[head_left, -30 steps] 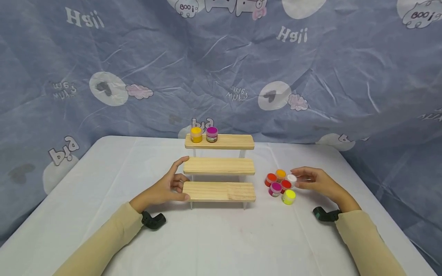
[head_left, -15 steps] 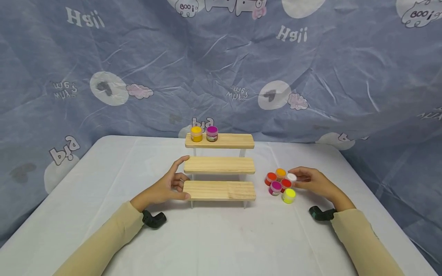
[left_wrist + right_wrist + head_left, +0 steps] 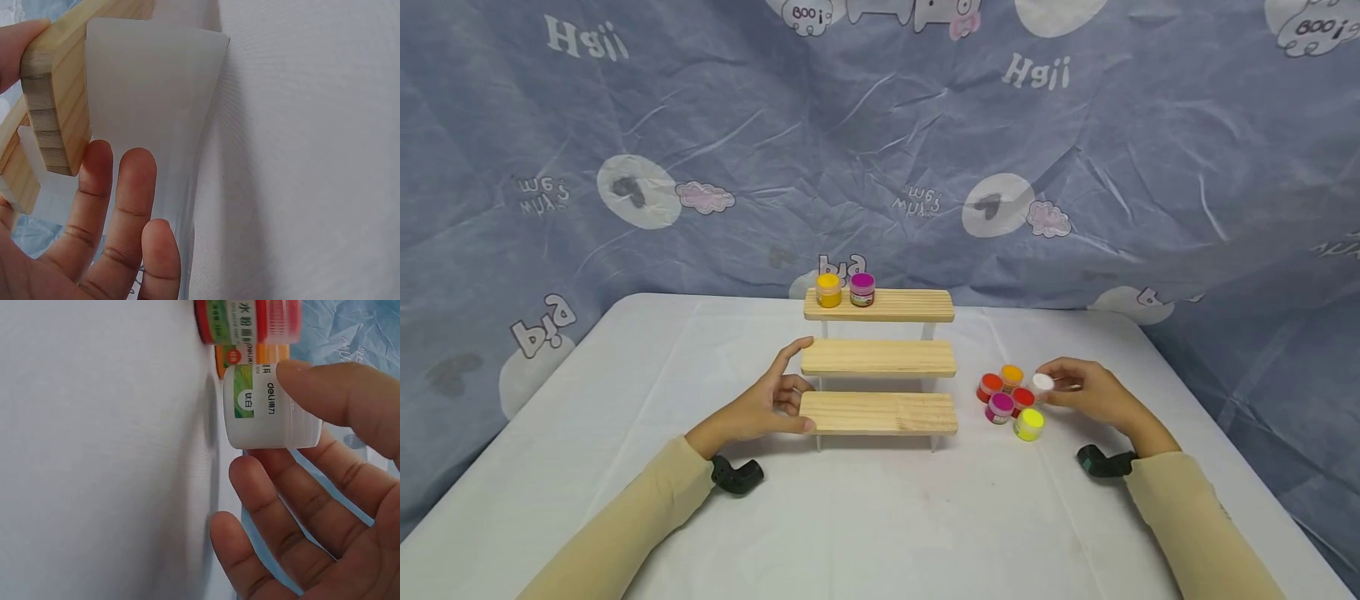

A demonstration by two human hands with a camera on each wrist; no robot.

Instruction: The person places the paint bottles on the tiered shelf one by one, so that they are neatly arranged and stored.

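A three-tier wooden display stand [image 3: 877, 412] with pale translucent supports stands mid-table. My left hand [image 3: 751, 410] grips its left end, thumb on the lowest board and index fingertip at the middle board. In the left wrist view, other fingers [image 3: 134, 187] curl beside the support [image 3: 156, 81]. At the right, my right hand [image 3: 1097, 400] pinches a white paint jar [image 3: 250, 406] between thumb and fingers. The jar looks slightly raised off the cloth. Left of it cluster two red paint jars [image 3: 991, 385], an orange jar [image 3: 1012, 377], a magenta jar [image 3: 1000, 407] and a yellow jar [image 3: 1029, 423].
On the top board, a yellow-orange jar [image 3: 828, 290] and a purple jar [image 3: 862, 289] stand side by side at the left. White cloth covers the table [image 3: 880, 525]. A blue-grey printed curtain [image 3: 775, 125] hangs behind. Each wrist wears a black device [image 3: 737, 477].
My right hand closed on the white jar and drew it slightly right, away from the cluster. The left hand keeps its place on the stand.
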